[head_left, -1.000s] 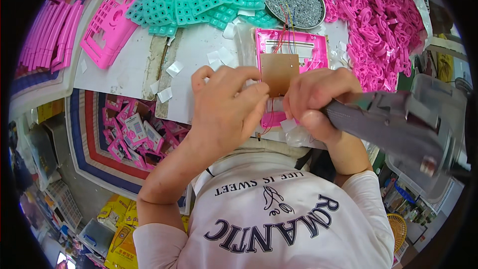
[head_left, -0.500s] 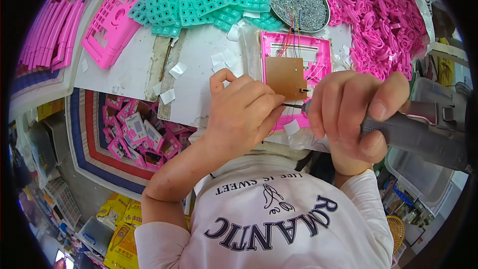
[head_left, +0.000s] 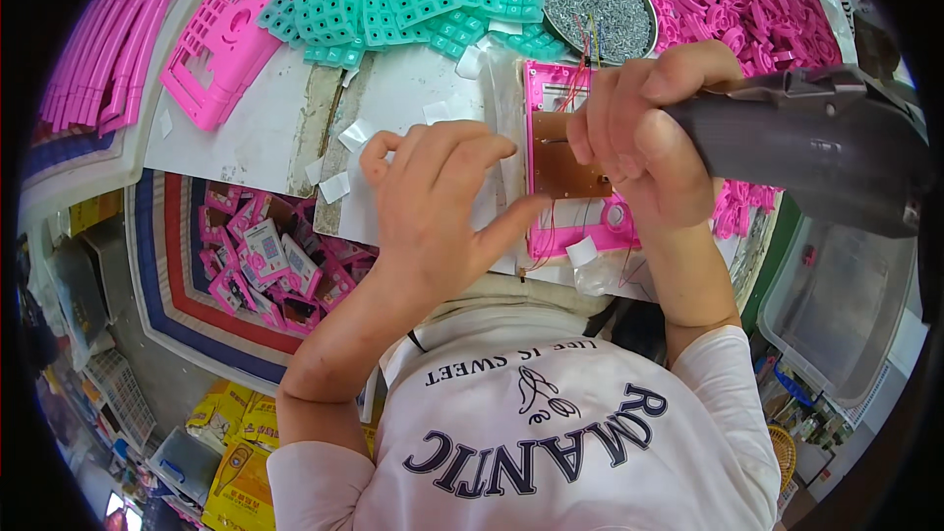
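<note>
Pink plastic housing lies on the white surface, toward 2 o'clock from the middle of the view, with a brown circuit board over it. Measured from that board, a striped open container filled with pink-and-white assemblies stands at 8 o'clock, off the edge of the surface. Teal keypads are heaped at 10 to 11 o'clock, and loose pink plastic parts are piled at 2 o'clock. Dark grey power screwdriver points from 3 o'clock toward 9, gripped by the curled fingers of the right hand above the board; its thin bit shows over the board, though whether it touches is unclear. A round tray full of small metal screws sits at 12 o'clock. At 9 o'clock the left hand has its fingers spread apart and holds nothing, its thumb tip close to the board's edge; contact cannot be told. One white paper scrap lies at 6 o'clock
</note>
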Demonstrator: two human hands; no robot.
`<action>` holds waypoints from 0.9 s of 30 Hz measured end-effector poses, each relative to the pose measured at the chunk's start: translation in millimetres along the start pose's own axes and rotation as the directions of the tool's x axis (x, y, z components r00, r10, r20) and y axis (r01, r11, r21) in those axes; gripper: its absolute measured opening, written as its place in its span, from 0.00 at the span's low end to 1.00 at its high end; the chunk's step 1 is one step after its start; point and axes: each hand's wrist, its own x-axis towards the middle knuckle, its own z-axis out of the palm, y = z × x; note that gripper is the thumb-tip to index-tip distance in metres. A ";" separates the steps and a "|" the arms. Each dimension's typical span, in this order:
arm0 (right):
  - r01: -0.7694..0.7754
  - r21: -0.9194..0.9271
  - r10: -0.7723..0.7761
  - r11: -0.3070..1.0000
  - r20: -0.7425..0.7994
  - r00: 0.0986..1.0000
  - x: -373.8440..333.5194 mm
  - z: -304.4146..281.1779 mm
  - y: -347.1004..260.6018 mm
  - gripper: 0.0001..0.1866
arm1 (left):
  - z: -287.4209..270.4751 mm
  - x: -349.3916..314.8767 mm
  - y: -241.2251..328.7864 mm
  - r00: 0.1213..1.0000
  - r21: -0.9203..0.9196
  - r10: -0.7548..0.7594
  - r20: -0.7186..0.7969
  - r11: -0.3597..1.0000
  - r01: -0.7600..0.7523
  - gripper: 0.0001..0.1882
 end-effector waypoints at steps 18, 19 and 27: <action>0.003 0.026 -0.006 1.000 0.118 0.993 5.8 3.1 -11.1 0.28 | 3.5 -13.1 8.3 0.996 -0.131 -0.056 -0.064 0.990 0.048 0.16; 0.000 0.039 -0.005 0.999 0.129 0.992 6.1 3.7 -16.8 0.28 | 7.9 -4.7 10.5 0.996 -0.124 -0.043 -0.075 0.992 0.033 0.16; -0.015 0.118 -0.005 0.993 0.166 0.986 1.5 -2.6 -37.5 0.26 | 26.8 14.7 7.8 0.999 -0.292 -0.047 -0.004 0.955 0.044 0.07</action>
